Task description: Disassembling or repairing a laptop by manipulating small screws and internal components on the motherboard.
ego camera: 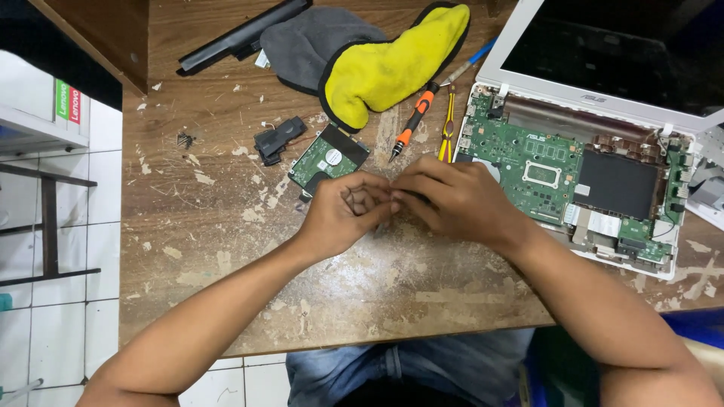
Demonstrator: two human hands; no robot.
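My left hand (pixel 343 215) and my right hand (pixel 456 200) meet fingertip to fingertip over the worn wooden table (pixel 226 249), just left of an opened white laptop (pixel 596 98). The fingers of both are curled and pinched together around something too small to make out. The laptop's green mainboard (pixel 528 154) lies bare right beside my right hand. A hard drive (pixel 328 158) with a green board lies just behind my left hand.
An orange-and-black screwdriver (pixel 411 124) and yellow tweezers (pixel 448 128) lie behind my hands. A yellow-and-grey cloth (pixel 385 60), a long black battery (pixel 241 34), a small black part (pixel 277 139) and a few loose screws (pixel 185 139) lie farther back. The table's front edge runs near my lap.
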